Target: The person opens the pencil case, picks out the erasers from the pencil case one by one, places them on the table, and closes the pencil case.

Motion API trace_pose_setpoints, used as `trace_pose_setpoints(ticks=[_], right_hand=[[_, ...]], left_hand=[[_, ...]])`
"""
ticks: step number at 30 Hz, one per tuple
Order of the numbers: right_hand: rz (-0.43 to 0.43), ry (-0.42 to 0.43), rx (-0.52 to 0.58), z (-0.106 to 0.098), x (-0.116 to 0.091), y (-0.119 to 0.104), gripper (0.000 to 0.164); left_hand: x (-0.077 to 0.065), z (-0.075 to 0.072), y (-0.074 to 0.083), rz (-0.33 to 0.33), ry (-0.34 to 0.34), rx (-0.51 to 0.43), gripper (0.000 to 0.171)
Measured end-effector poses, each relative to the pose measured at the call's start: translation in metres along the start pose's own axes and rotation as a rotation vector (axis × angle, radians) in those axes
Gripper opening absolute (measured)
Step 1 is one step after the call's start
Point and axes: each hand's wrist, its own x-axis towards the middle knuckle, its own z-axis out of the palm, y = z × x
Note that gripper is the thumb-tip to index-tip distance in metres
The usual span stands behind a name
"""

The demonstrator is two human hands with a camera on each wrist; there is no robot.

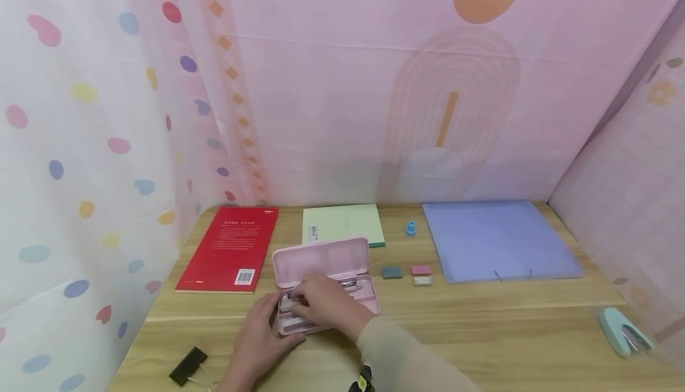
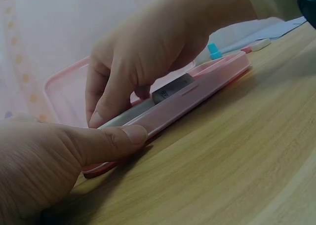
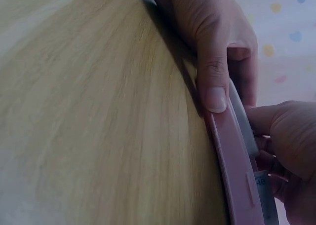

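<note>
A pink pencil case (image 1: pixel 319 261) lies on the table with its lid raised. My left hand (image 1: pixel 261 338) grips its left end, with the thumb along the front wall in both wrist views. Over the left part of the case, my right hand (image 1: pixel 327 301) reaches in with bent fingers. Its fingertips are partly hidden, so what they pinch or touch cannot be made out. Inside, a pale long bar (image 2: pixel 132 112) lies along the front, beside a dark grey eraser (image 2: pixel 172 88) marked 4B. A pen (image 1: pixel 349 284) shows in the back part of the case.
Behind lie a red book (image 1: pixel 230 249), a green notebook (image 1: pixel 342 222) and a blue folder (image 1: pixel 497 240). Right of the case are a grey eraser (image 1: pixel 392 272), pink eraser (image 1: pixel 420 270), white eraser (image 1: pixel 423 281) and small blue object (image 1: pixel 410 228). A binder clip (image 1: pixel 188 365) and mint stapler (image 1: pixel 621 332) lie nearer.
</note>
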Motion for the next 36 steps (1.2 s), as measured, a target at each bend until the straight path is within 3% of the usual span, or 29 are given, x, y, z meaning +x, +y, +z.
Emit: trace_pose_setpoints(ticks=[8,12,16,21,24,26,30,36], right_hand=[[-0.024,-0.034,0.026,0.0,0.003,-0.003,0.016],[-0.047,-0.019,0.043,-0.006,-0.007,0.001,0.022],[-0.034,0.041,0.067,-0.026,-0.043,0.024,0.029],[0.023,0.203,0.054,-0.055,-0.111,0.082,0.029],[0.108,0.287,0.027,-0.063,-0.15,0.117,0.026],[0.174,0.298,0.014,-0.065,-0.17,0.135,0.023],[0.235,0.26,0.055,-0.062,-0.187,0.154,0.021],[0.288,0.254,0.102,-0.061,-0.185,0.158,0.019]], left_hand=[[0.0,0.001,-0.001,-0.009,-0.005,0.003,0.107],[0.0,0.002,0.0,-0.024,-0.014,0.001,0.109],[-0.001,0.003,0.002,-0.05,-0.023,-0.016,0.109],[0.002,0.001,0.004,-0.055,-0.019,-0.011,0.11],[0.004,-0.001,0.004,-0.061,-0.026,0.001,0.11],[0.005,-0.003,0.004,-0.072,-0.036,0.0,0.111],[0.006,-0.005,0.003,-0.108,-0.057,-0.006,0.111],[0.005,-0.002,0.006,-0.14,-0.085,-0.009,0.111]])
